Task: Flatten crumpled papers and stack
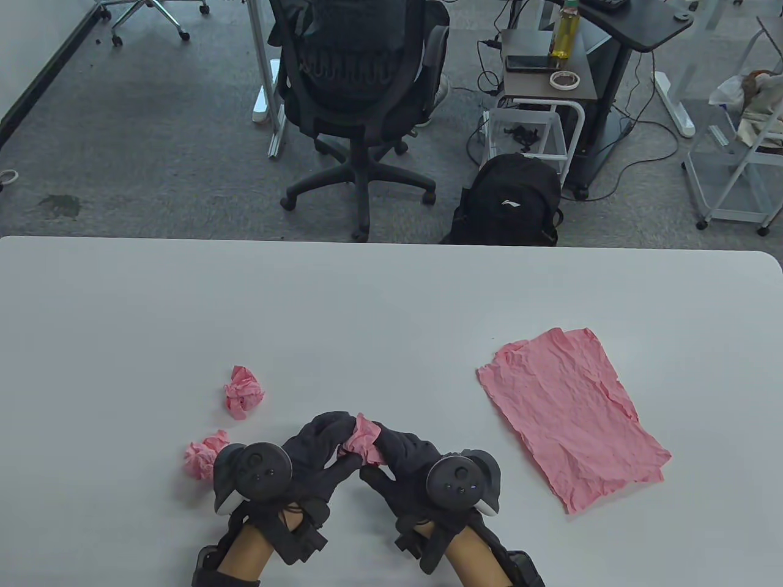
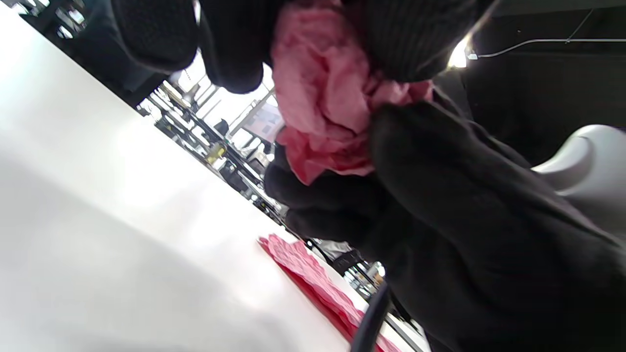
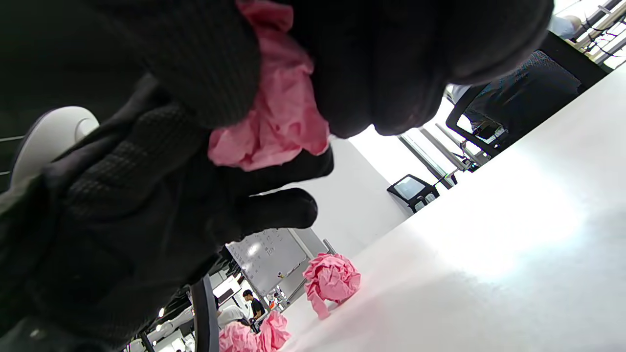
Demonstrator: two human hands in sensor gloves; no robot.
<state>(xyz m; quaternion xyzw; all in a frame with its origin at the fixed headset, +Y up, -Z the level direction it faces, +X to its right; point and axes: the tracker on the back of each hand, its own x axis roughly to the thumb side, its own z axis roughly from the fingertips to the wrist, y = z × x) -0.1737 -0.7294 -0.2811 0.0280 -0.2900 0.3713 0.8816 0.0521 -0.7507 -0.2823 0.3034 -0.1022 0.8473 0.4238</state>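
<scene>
I have my left hand (image 1: 318, 455) and right hand (image 1: 404, 458) both pinching 1 crumpled ball (image 1: 362, 441) between them, above the table (image 1: 391, 293). Right of my hands lies the stack (image 1: 572, 416), seemingly 2 flattened sheets. 2 balls (image 1: 243, 392) (image 1: 203, 458) wait left.

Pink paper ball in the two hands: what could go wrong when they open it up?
The crumpled paper is pinched tightly between the left hand and the right hand, so pulling hard might tear it. The left hand's wrist sits right beside another paper ball, which could get knocked away. The flattened sheets lie loosely, so a sweeping arm might shift them.
</scene>
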